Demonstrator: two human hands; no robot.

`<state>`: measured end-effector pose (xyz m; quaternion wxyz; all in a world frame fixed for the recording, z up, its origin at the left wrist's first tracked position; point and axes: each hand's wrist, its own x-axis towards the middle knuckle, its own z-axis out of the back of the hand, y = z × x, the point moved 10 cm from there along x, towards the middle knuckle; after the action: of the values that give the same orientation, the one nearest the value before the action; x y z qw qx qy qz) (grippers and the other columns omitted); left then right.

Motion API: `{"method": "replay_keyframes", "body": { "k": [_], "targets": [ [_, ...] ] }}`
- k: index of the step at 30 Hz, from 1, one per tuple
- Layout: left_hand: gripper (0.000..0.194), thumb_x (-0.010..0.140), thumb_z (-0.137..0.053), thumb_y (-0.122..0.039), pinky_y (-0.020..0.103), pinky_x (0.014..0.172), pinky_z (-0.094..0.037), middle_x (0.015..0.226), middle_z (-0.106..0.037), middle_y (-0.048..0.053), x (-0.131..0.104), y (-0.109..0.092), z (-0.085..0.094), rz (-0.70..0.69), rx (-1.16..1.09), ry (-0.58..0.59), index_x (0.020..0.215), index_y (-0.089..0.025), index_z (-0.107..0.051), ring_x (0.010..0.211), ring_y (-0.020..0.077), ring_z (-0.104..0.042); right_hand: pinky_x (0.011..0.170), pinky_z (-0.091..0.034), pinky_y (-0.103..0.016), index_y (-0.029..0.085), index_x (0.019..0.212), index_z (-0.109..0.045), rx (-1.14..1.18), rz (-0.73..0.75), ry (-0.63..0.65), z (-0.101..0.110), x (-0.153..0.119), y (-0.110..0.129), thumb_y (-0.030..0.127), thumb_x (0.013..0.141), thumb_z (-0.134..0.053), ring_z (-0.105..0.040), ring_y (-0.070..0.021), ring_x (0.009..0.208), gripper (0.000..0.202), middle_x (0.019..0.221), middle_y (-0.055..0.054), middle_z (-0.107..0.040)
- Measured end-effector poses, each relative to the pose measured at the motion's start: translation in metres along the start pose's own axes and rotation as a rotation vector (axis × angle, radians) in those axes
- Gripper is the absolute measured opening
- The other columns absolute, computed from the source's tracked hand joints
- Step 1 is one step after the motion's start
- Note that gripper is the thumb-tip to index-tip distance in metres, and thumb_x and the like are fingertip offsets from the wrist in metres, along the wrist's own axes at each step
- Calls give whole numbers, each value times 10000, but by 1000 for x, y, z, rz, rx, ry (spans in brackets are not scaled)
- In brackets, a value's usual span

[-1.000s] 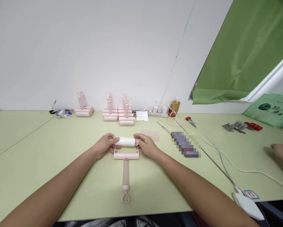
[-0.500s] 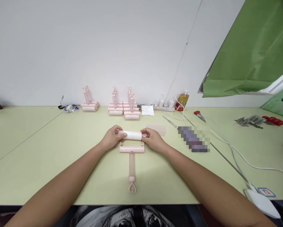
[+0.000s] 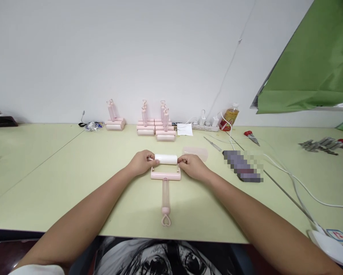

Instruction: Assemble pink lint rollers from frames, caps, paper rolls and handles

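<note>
Left hand (image 3: 141, 162) pinches the white roll's (image 3: 166, 159) left end, right hand (image 3: 192, 165) closed at its other end. I see the pink roller handle (image 3: 165, 191) lying between and nearer than both hands.

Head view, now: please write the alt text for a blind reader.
The left hand and right hand hold a white roll by its ends, just beyond a pink frame on a pale green table. Pink rollers stand near the wall, with a bottle to their right.
</note>
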<state>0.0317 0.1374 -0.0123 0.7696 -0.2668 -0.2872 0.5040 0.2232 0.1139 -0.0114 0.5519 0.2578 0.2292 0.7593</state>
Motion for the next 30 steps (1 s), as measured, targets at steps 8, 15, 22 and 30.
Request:
{"method": "replay_keyframes", "body": {
  "k": [8,15,22,30],
  "targets": [
    [412,848,-479,-454,280,701,-458,742,-638,37,-2,-12,-5,-104,-10,44,555,-185,-586,771,188,-606,728,-445,-278,219,849,-748,13,36,12,1,0,3,127,773,-500,-650,-203,837,275,884,-9,-747],
    [390,827,-536,-488,264,603,-470,768,-631,42,-2,1,-9,-15,-150,48,606,-180,-628,630,151,-596,699,-455,-297,228,871,-738,80,51,-39,6,0,4,152,773,-510,-618,-203,776,259,835,-14,-715],
    [375,817,-565,-534,269,514,-487,948,-580,50,-3,-8,-12,-27,-343,55,814,-175,-676,515,93,-561,700,-523,-325,200,817,-623,312,138,-344,34,-11,13,389,828,-576,-598,-186,835,195,1239,-106,-498],
    [317,874,-482,-426,291,714,-478,798,-615,33,-6,-19,-4,-87,-90,32,801,-185,-674,658,151,-600,983,-397,-456,207,860,-499,-46,275,-1123,163,-59,12,327,906,-450,-497,-257,1170,138,1155,-141,-528]
  ]
}}
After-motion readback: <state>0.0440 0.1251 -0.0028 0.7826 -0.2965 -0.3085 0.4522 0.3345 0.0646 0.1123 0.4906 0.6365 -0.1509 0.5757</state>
